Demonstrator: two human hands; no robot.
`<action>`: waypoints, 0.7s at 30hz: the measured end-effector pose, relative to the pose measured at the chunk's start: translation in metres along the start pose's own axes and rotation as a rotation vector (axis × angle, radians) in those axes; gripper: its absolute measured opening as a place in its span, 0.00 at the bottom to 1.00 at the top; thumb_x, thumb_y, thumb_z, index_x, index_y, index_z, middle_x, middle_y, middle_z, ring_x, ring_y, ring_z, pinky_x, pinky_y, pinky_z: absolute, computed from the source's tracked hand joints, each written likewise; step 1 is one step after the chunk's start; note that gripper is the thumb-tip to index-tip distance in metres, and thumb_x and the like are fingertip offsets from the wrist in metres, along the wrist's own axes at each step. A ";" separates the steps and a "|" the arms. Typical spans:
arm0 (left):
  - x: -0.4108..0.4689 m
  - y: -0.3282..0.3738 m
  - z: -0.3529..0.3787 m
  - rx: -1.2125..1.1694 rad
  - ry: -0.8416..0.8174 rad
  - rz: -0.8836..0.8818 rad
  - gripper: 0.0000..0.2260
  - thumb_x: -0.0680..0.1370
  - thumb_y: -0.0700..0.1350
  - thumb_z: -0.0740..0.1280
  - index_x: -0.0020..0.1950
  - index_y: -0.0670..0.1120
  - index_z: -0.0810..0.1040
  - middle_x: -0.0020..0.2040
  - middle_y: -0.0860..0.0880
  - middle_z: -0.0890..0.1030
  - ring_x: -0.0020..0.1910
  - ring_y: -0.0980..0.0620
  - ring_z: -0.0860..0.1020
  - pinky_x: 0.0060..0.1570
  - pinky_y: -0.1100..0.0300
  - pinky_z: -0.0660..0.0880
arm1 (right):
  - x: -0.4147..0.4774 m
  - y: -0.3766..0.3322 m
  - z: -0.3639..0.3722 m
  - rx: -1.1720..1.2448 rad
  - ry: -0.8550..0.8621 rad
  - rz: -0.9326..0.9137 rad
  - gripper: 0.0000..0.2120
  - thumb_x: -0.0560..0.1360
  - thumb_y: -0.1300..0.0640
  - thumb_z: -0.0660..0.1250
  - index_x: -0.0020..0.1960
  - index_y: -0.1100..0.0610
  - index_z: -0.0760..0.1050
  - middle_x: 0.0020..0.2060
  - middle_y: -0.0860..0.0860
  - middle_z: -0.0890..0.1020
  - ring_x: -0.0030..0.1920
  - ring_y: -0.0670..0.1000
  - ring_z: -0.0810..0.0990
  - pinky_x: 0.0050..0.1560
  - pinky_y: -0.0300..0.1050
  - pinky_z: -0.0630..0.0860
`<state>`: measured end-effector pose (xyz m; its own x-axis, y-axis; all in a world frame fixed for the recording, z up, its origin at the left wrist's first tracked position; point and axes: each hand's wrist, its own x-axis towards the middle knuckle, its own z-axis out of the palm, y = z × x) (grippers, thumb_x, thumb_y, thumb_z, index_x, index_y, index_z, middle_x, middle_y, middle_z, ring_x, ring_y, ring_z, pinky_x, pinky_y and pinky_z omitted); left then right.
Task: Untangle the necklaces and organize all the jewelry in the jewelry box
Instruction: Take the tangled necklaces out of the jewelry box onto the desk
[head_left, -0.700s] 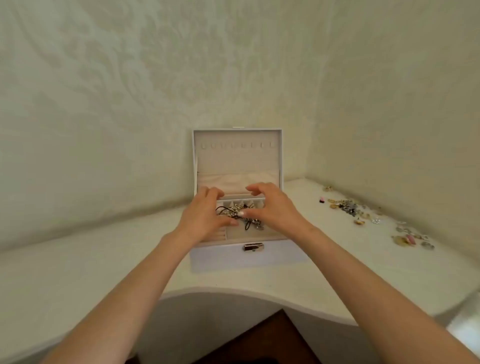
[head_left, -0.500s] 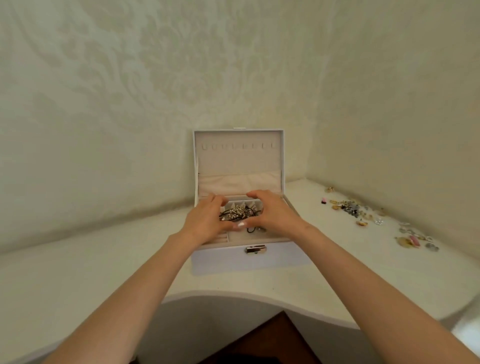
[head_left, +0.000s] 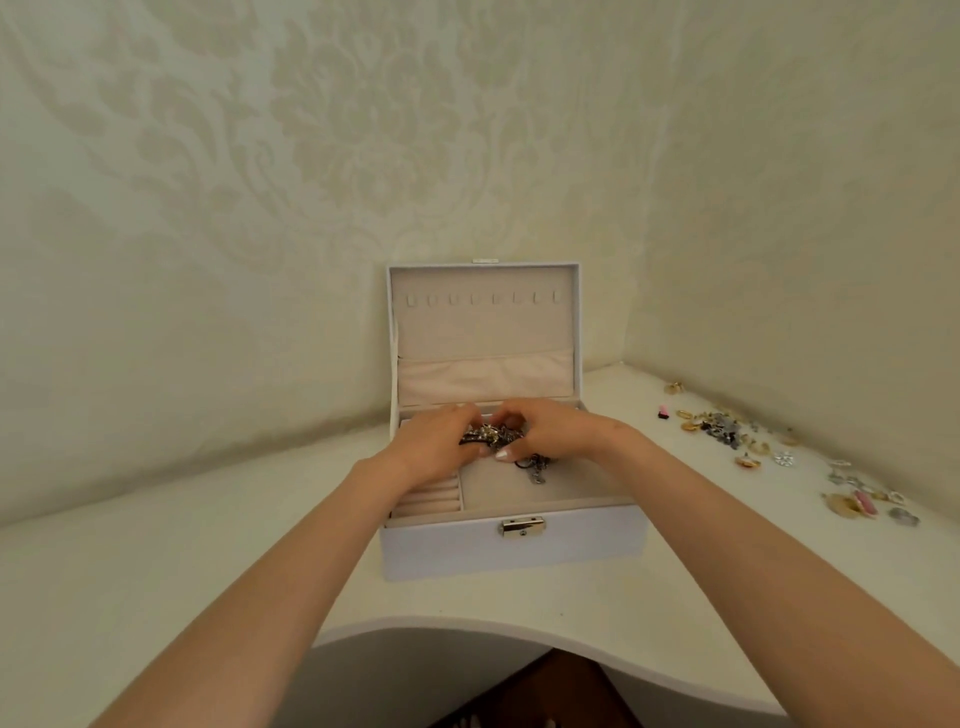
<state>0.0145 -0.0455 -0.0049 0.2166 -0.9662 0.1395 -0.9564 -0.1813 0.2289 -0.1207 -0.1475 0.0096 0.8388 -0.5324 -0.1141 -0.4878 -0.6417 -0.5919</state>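
Note:
A white jewelry box stands open on the corner shelf, its lid upright with a row of hooks and a beige pocket. Over the box's tray my left hand and my right hand meet and both grip a tangled bunch of necklaces, dark cord mixed with silver and gold pieces. A loop and a small pendant hang from the bunch below my right hand, above the large beige compartment. Ring rolls show at the tray's front left.
Loose jewelry lies scattered along the right wall on the white shelf: gold and silver earrings, a pink piece. Patterned walls close in behind and to the right. The shelf's front edge curves inward below the box.
Both hands have closed round the necklace tangle and raised it slightly off the tray, drawing closer together; part of the tangle now dangles below my right hand.

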 end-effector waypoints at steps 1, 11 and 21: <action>0.000 0.000 0.001 0.014 0.014 0.002 0.17 0.78 0.53 0.63 0.63 0.48 0.70 0.60 0.46 0.75 0.59 0.45 0.74 0.55 0.51 0.71 | 0.001 0.000 0.001 -0.019 0.012 -0.004 0.20 0.73 0.58 0.71 0.63 0.56 0.72 0.51 0.48 0.76 0.53 0.49 0.75 0.58 0.43 0.71; 0.008 0.013 -0.023 -0.441 0.231 -0.012 0.06 0.75 0.42 0.69 0.50 0.44 0.75 0.43 0.47 0.77 0.42 0.49 0.74 0.39 0.59 0.66 | -0.005 -0.014 -0.009 0.299 0.454 -0.085 0.09 0.72 0.67 0.69 0.51 0.59 0.79 0.42 0.54 0.80 0.41 0.49 0.76 0.40 0.38 0.73; 0.013 0.047 -0.050 -1.012 0.253 -0.125 0.14 0.78 0.49 0.66 0.57 0.40 0.76 0.48 0.45 0.81 0.45 0.50 0.81 0.53 0.53 0.78 | -0.020 -0.024 -0.028 1.257 -0.044 -0.218 0.12 0.73 0.62 0.64 0.55 0.64 0.74 0.38 0.54 0.76 0.39 0.50 0.75 0.41 0.44 0.75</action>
<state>-0.0183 -0.0573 0.0560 0.4487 -0.8637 0.2297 -0.3399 0.0728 0.9377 -0.1330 -0.1369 0.0485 0.8911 -0.4485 0.0685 0.2041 0.2615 -0.9434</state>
